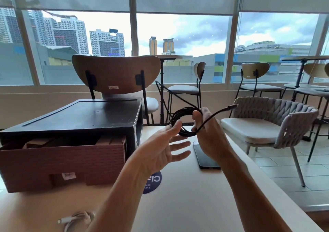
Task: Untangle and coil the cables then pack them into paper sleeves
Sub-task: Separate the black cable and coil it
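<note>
A black cable (pixel 179 117) is wound into a small coil held up above the table. My right hand (pixel 210 133) grips the coil at its right side, thumb over the loops. One loose end with a plug (pixel 229 108) sticks out to the upper right, and another strand (pixel 170 91) runs up to the left. My left hand (pixel 165 148) is spread, its fingers relaxed, with the thumb touching the coil's left edge. A white cable (pixel 76 219) lies bundled on the table at the near left. Brown paper sleeves (pixel 41 141) stand in a reddish cardboard box (pixel 67 162).
A black stand (pixel 78 117) sits over the box on the beige table (pixel 187 196). A dark phone (pixel 204 158) lies flat under my right hand, a blue round sticker (pixel 153 182) beside it. Chairs (pixel 267 124) stand behind and to the right.
</note>
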Demonstrator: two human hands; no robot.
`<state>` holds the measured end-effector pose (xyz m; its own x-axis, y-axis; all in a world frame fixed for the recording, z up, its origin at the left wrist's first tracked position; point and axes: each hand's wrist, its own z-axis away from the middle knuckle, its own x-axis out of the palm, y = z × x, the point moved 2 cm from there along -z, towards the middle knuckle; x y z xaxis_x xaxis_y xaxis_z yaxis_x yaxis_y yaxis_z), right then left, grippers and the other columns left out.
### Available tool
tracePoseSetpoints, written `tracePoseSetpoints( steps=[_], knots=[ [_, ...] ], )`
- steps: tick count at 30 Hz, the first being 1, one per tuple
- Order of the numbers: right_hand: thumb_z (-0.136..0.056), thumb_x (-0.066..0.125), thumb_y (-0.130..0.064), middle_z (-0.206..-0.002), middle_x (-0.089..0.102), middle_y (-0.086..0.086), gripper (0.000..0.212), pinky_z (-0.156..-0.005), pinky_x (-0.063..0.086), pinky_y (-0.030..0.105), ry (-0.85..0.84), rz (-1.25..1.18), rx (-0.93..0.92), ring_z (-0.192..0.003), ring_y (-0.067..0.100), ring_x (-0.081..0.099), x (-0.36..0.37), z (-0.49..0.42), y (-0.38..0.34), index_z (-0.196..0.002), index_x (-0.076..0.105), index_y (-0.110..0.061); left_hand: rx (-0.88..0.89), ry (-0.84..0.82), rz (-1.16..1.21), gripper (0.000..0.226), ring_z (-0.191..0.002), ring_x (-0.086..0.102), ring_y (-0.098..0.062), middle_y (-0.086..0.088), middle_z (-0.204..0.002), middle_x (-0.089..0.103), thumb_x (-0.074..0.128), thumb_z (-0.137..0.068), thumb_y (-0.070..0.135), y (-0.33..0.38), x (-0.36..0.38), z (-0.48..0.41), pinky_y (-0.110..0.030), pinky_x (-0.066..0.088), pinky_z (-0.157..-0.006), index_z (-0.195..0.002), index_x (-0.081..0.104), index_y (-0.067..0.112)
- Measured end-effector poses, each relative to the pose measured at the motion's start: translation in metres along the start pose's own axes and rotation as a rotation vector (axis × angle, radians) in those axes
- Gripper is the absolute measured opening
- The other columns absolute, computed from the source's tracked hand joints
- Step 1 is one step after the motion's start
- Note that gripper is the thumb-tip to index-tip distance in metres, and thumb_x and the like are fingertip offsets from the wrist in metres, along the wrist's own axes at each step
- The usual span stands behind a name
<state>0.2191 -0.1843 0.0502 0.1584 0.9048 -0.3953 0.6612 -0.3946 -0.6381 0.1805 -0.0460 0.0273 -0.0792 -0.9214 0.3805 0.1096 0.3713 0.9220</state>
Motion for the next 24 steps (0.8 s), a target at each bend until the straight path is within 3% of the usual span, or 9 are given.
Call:
tracePoseSetpoints(
  steps=[4,8,14,17,19,21,24],
  knots=[
    [-0.107,0.036,-0.008,-0.073,0.049,-0.015,0.022,-0.057,0.039,0.003,-0.003,0.028,-0.074,-0.064,-0.014,0.054,0.006,0.002,0.002,-0.088,0.046,-0.016,-0.068,-0.064,0.138,0.045,-0.089,0.066,-0.029,-0.020,-0.121,0.048,0.073,-0.081,0.026,0.001,0.001,0.004,-0.033,0.062,-0.066,-0.119,0.056,0.009],
    [-0.107,0.037,-0.022,-0.069,0.056,-0.006,0.024,-0.054,0.045,0.015,0.019,0.075,-0.174,-0.061,0.006,0.058,0.007,0.002,0.002,-0.092,0.050,-0.009,-0.093,-0.109,0.186,0.031,-0.084,0.069,-0.030,-0.021,-0.114,0.051,0.071,-0.087,0.015,-0.001,-0.003,0.001,-0.034,0.063,-0.068,-0.114,0.059,0.004],
    [-0.107,0.035,-0.026,-0.070,0.057,0.001,0.025,-0.055,0.043,0.013,0.077,-0.008,-0.103,-0.063,0.014,0.057,0.006,0.000,0.008,-0.093,0.048,-0.010,-0.068,-0.134,0.188,0.036,-0.067,0.071,-0.022,-0.021,-0.085,0.068,0.063,-0.077,-0.010,-0.002,0.000,0.004,-0.028,0.062,-0.063,-0.112,0.062,-0.003],
    [-0.107,0.034,-0.028,-0.069,0.053,-0.001,0.029,-0.054,0.040,0.016,0.174,-0.075,0.001,-0.061,0.012,0.050,0.003,-0.006,0.019,-0.088,0.048,-0.012,-0.011,-0.139,-0.162,0.038,-0.076,0.072,-0.020,-0.015,-0.088,0.072,0.067,-0.086,-0.006,-0.006,-0.008,0.002,-0.024,0.060,-0.068,-0.123,0.060,0.001],
    [-0.108,0.034,-0.029,-0.071,0.054,0.001,0.031,-0.060,0.045,0.033,0.258,-0.108,0.076,-0.063,0.018,0.051,-0.002,-0.011,0.029,-0.086,0.049,-0.013,0.001,-0.186,-0.592,0.029,-0.079,0.071,-0.015,-0.010,-0.089,0.074,0.070,-0.089,0.001,-0.012,-0.016,0.002,-0.021,0.057,-0.071,-0.117,0.066,0.005],
    [-0.108,0.033,-0.027,-0.071,0.052,0.002,0.032,-0.061,0.046,0.039,0.322,-0.192,0.150,-0.064,0.020,0.050,-0.010,-0.013,0.034,-0.087,0.050,-0.011,-0.034,-0.217,-1.016,0.018,-0.076,0.069,-0.009,-0.006,-0.089,0.075,0.073,-0.088,0.005,-0.022,-0.023,-0.003,-0.019,0.056,-0.074,-0.106,0.072,0.008],
    [-0.109,0.030,-0.024,-0.070,0.045,0.001,0.031,-0.049,0.043,0.027,0.355,-0.378,0.211,-0.055,0.008,0.045,-0.019,-0.015,0.033,-0.089,0.048,-0.008,-0.180,-0.339,-1.451,0.017,-0.069,0.062,-0.001,-0.003,-0.093,0.076,0.074,-0.085,0.008,-0.040,-0.029,-0.008,-0.025,0.052,-0.082,-0.102,0.075,0.011]
  ],
)
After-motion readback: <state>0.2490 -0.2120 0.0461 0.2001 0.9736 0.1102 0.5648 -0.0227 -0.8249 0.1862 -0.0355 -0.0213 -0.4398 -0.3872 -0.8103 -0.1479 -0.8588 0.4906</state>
